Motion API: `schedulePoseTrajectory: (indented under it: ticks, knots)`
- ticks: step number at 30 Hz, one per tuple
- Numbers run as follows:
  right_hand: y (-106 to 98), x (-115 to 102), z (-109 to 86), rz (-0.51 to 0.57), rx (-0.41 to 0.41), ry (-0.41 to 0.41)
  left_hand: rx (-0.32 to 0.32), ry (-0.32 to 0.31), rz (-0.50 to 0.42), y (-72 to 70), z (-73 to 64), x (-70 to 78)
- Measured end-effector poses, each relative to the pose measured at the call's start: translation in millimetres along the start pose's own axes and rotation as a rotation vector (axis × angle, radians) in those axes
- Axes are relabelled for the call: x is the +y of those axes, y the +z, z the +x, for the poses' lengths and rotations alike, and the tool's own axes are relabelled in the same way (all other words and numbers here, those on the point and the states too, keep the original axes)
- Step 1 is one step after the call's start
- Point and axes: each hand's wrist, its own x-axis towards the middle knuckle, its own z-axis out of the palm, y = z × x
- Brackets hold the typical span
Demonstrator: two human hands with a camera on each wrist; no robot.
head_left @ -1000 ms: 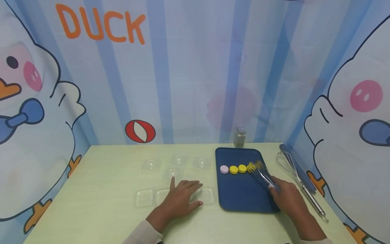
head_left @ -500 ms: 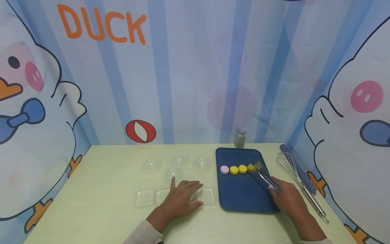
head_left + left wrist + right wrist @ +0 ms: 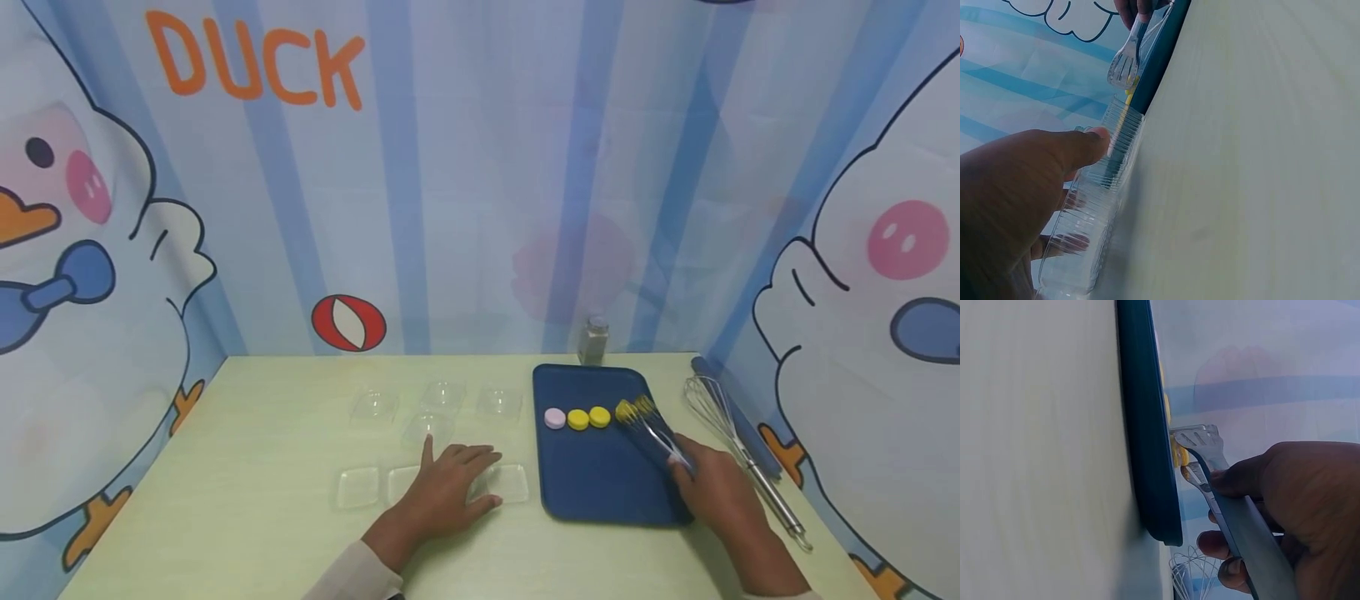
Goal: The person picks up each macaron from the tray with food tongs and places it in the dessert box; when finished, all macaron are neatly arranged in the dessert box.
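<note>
Tongs (image 3: 1250,540) are in your right hand (image 3: 716,483), whose thumb and fingers close around the handle. Their tips stand on 2 sides of 1 yellow disc (image 3: 1180,454), at the right part of the blue tray (image 3: 600,492); how firmly they press it, I cannot tell. To its left, 2 more yellow discs (image 3: 577,420) and 1 lilac disc (image 3: 554,418) make a row. Your left hand (image 3: 446,490) is spread, with nearly straight fingers, around 1 clear box (image 3: 1094,209); its grip is not clear. Other boxes (image 3: 357,487) and 4 clear lids (image 3: 375,405) lie near on the worktop (image 3: 225,500).
</note>
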Motion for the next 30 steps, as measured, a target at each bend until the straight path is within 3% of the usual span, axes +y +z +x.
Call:
schedulePoseTrajectory:
  ticks: [12, 17, 30]
  knots:
    - [-9, -7, -5.4, 0.003, 0.003, 0.010, -0.003, 0.000, 0.017, 1.4, -1.2, 0.4]
    - [-13, -16, -8.6, 0.006, 0.028, -0.026, 0.002, 0.006, 0.012, 0.7, -2.0, 0.8]
    - [-17, -39, -11.4, 0.054, -0.038, -0.128, 0.007, 0.010, 0.020, -1.8, -1.6, 1.5]
